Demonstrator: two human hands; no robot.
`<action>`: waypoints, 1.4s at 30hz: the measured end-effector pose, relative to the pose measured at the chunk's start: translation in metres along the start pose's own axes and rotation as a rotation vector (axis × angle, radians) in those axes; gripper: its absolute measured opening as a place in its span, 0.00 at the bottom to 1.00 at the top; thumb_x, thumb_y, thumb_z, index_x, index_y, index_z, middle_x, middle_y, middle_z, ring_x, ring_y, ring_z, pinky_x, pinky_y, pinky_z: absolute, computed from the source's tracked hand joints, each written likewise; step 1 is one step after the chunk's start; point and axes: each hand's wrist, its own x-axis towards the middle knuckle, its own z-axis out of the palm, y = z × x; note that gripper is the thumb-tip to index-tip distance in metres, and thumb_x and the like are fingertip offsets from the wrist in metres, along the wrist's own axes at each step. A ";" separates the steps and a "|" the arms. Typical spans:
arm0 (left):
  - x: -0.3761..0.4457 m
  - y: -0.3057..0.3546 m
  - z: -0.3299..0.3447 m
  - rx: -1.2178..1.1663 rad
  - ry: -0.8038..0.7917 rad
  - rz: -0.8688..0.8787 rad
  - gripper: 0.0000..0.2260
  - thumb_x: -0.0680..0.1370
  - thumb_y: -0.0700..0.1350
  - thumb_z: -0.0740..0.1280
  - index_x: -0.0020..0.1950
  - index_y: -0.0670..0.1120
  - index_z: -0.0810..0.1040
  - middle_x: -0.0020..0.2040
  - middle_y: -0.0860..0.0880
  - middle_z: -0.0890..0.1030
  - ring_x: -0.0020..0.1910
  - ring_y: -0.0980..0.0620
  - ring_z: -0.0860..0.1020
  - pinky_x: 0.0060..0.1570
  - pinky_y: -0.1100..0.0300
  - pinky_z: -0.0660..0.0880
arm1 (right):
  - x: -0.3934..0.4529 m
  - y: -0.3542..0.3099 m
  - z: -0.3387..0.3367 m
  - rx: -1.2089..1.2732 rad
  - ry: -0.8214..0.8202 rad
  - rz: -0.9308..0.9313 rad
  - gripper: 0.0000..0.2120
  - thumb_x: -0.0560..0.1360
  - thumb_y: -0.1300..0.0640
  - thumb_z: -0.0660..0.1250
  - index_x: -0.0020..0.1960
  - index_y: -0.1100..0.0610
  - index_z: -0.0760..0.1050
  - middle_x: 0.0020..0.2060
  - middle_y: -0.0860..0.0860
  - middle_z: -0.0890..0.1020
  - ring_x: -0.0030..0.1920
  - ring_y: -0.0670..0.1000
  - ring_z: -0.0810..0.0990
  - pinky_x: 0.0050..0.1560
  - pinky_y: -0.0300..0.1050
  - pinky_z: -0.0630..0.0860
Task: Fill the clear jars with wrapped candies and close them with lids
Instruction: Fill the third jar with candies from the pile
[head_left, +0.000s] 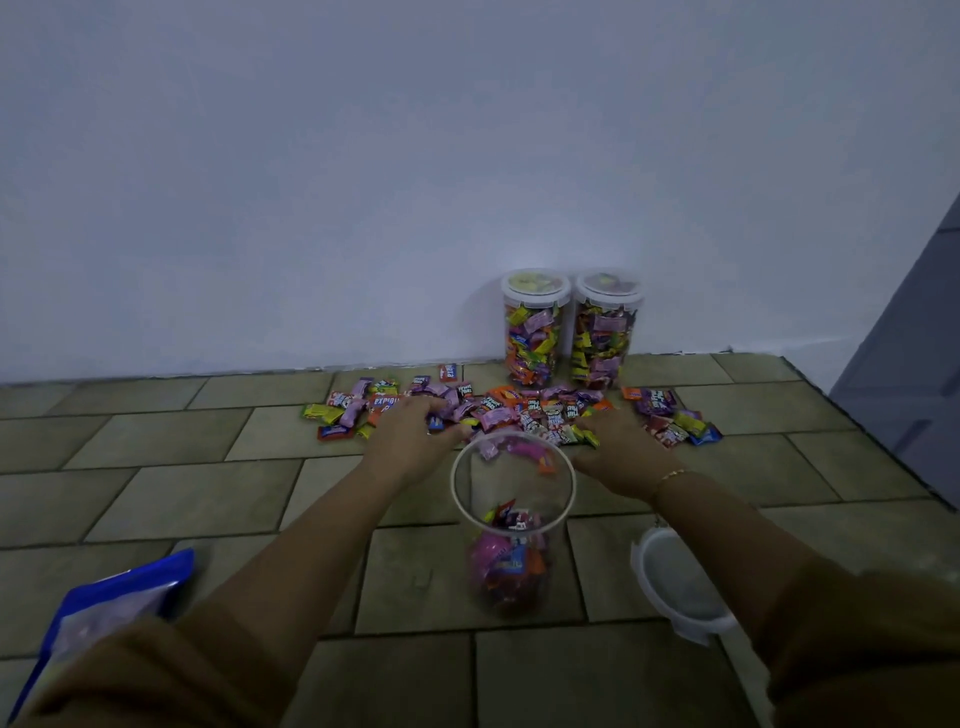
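A clear jar (563, 512) stands open on the tiled floor in front of me, with a shallow layer of wrapped candies at its bottom. Beyond it lies a loose pile of wrapped candies (524, 410). My left hand (410, 434) reaches into the pile's left part, its fingers curled over some candies. To the right of the jar's rim, my right hand (621, 454) rests palm down on the pile's near edge, fingers stretched out. A white lid (678, 587) lies on the floor to the jar's right, partly under my right forearm.
Two filled jars, the left one (535, 327) and the right one (605, 330), stand closed with lids against the white wall. A blue bag (109, 603) lies at the lower left. A grey panel (904, 374) borders the floor on the right.
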 end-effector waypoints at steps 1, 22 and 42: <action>0.006 -0.004 0.005 0.076 -0.055 0.017 0.28 0.72 0.62 0.68 0.66 0.48 0.73 0.69 0.46 0.71 0.68 0.47 0.68 0.65 0.51 0.67 | 0.005 0.001 0.003 -0.002 -0.027 -0.006 0.34 0.73 0.44 0.67 0.74 0.55 0.60 0.74 0.55 0.60 0.73 0.56 0.59 0.71 0.51 0.61; 0.019 -0.031 0.057 0.205 -0.047 0.196 0.21 0.75 0.57 0.62 0.63 0.46 0.75 0.61 0.46 0.74 0.63 0.45 0.70 0.58 0.54 0.67 | 0.048 -0.019 0.032 -0.168 -0.121 -0.201 0.17 0.77 0.51 0.62 0.64 0.54 0.72 0.64 0.56 0.69 0.61 0.56 0.72 0.61 0.49 0.70; -0.056 -0.020 0.007 -0.455 0.226 -0.241 0.07 0.76 0.38 0.66 0.51 0.46 0.82 0.37 0.49 0.79 0.36 0.54 0.73 0.32 0.65 0.66 | -0.047 -0.041 -0.036 0.570 0.349 -0.170 0.07 0.73 0.58 0.70 0.38 0.53 0.74 0.35 0.49 0.77 0.37 0.47 0.75 0.39 0.39 0.74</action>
